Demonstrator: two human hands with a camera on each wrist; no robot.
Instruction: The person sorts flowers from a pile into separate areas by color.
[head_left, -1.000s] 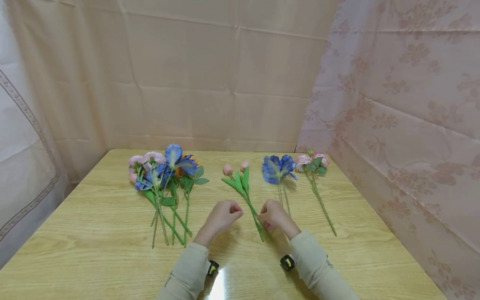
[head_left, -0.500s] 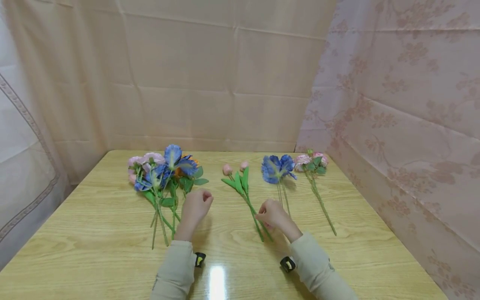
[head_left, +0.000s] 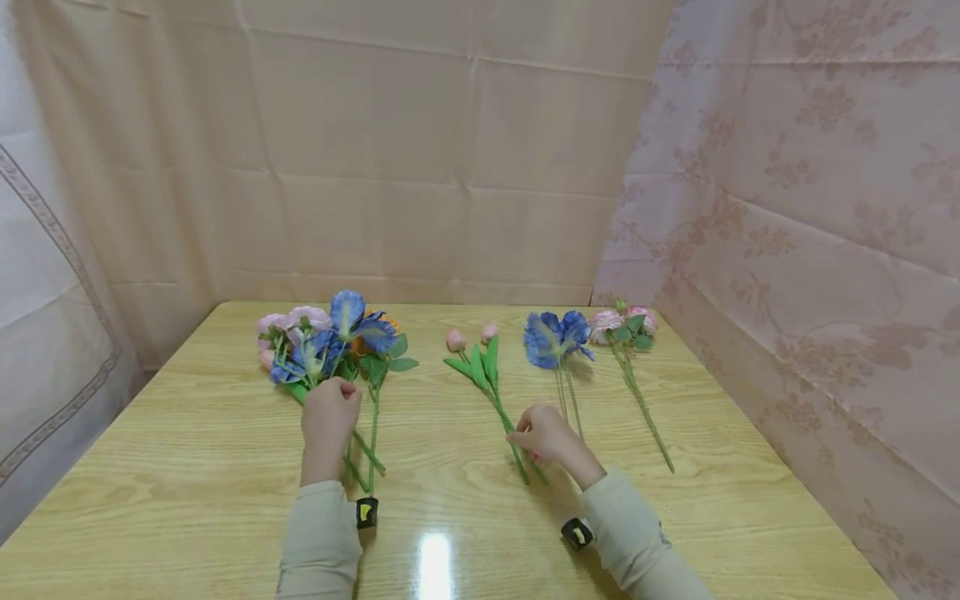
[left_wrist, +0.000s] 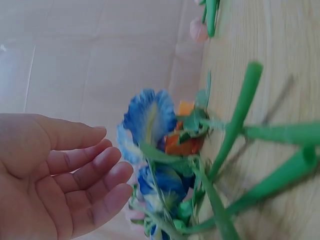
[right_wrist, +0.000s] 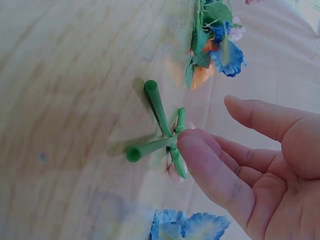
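My left hand (head_left: 330, 421) is over the stems of the left flower bunch, its loosely bent fingers holding nothing. In the left wrist view the hand (left_wrist: 75, 175) has thumb and fingers apart, beside blue irises (left_wrist: 150, 120), an orange flower (left_wrist: 187, 137) and green stems (left_wrist: 242, 100). My right hand (head_left: 551, 435) is at the crossed stems of two pink tulips (head_left: 480, 367) lying on the table. In the right wrist view the forefinger of the hand (right_wrist: 250, 165) overlaps the tulip stems (right_wrist: 159, 107), with the thumb raised away from them.
On the wooden table (head_left: 187, 533), a blue iris (head_left: 557, 340) lies right of the tulips. Farther right is a pink flower spray (head_left: 630, 333) on a long stem. Pale pink blooms (head_left: 303, 317) are in the left bunch. A beige curtain (head_left: 420, 150) hangs behind the table.
My left hand has moved left, from beside the tulip stems to over the left bunch. The right hand has stayed nearly in place by the tulips. The flowers lie as before.
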